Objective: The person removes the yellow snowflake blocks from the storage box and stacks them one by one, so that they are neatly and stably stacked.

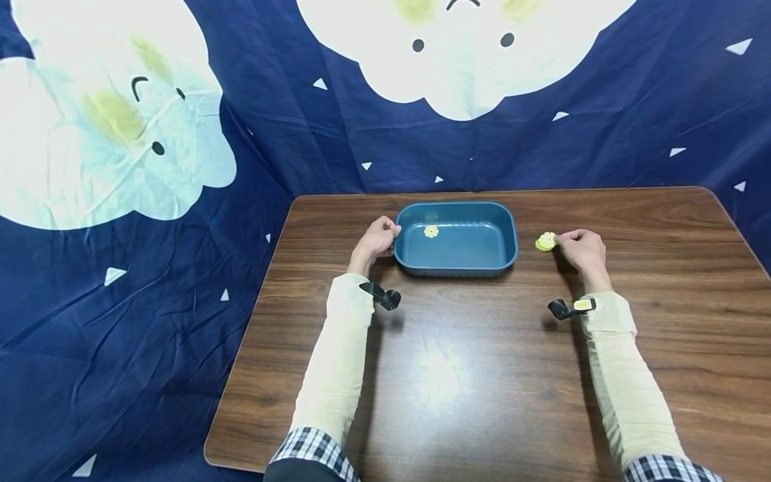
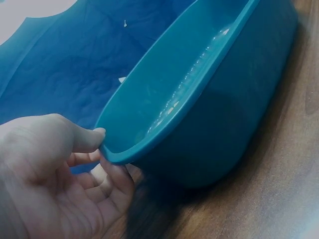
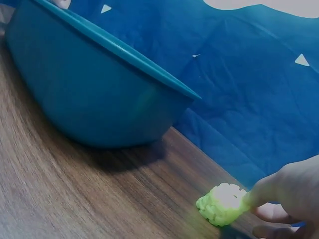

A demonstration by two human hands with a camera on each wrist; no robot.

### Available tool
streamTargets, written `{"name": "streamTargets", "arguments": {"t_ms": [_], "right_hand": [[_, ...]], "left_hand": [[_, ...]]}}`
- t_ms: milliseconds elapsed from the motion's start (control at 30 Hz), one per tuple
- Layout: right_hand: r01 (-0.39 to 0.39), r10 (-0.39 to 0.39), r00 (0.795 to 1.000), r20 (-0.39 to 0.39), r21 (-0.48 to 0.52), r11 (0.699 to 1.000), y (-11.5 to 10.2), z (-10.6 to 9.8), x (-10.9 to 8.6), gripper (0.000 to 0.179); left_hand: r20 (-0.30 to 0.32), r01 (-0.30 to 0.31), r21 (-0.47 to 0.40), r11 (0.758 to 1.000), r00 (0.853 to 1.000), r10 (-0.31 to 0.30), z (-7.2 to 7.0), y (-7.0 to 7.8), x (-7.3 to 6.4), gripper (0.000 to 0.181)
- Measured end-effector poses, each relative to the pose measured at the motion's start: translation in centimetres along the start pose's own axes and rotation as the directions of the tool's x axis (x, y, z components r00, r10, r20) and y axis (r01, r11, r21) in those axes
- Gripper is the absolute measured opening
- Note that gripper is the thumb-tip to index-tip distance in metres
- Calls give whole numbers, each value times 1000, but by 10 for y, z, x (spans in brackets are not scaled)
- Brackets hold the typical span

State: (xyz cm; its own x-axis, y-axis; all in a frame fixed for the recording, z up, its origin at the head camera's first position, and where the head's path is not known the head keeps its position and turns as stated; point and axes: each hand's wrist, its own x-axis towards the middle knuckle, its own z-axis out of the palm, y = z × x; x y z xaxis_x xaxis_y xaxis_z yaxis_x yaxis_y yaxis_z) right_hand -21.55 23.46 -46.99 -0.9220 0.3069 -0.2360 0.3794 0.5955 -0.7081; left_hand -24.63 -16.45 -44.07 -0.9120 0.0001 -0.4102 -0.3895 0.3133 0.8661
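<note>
A teal rectangular plastic basin (image 1: 456, 271) with rounded corners stands near the table's back edge. At its left end my left hand (image 1: 377, 237) pinches the rim between thumb and fingers, the thumb (image 2: 92, 139) over the lip. Inside the basin lies a small pale-yellow, flower-shaped piece (image 1: 431, 231). To the right of the basin, my right hand (image 1: 584, 249) pinches a yellow-green, bumpy lump with a whitish top (image 3: 224, 204), resembling a cauliflower floret. The lump is close over the tabletop, apart from the basin.
The brown wood-grain table (image 1: 482, 415) has rounded corners. Dark blue fabric (image 1: 337, 147) printed with white clouds and triangles hangs behind it and on the left. A black wrist camera is strapped to each sleeve, and light glares on the table's middle.
</note>
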Motion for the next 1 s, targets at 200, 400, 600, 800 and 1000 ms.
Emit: {"name": "streamTargets", "arguments": {"t_ms": [200, 400, 600, 800, 1000], "right_hand": [[17, -16, 1000, 9, -30, 999, 0, -1, 0, 42], [26, -25, 999, 23, -40, 999, -1, -1, 1, 41], [25, -23, 999, 27, -47, 999, -1, -1, 1, 41], [24, -24, 1000, 5, -54, 998, -1, -2, 2, 41], [28, -29, 999, -23, -33, 999, 0, -6, 3, 42]], "left_hand": [[-3, -5, 3, 1000, 1000, 5, 0, -1, 0, 20], [1, -6, 2, 1000, 1000, 6, 0, -2, 1, 20], [0, 0, -1, 1000, 1000, 0, 0, -1, 0, 19], [-3, -1, 5, 1000, 1000, 1, 0, 0, -2, 19], [3, 1, -3, 1000, 1000, -1, 0, 2, -3, 19]]}}
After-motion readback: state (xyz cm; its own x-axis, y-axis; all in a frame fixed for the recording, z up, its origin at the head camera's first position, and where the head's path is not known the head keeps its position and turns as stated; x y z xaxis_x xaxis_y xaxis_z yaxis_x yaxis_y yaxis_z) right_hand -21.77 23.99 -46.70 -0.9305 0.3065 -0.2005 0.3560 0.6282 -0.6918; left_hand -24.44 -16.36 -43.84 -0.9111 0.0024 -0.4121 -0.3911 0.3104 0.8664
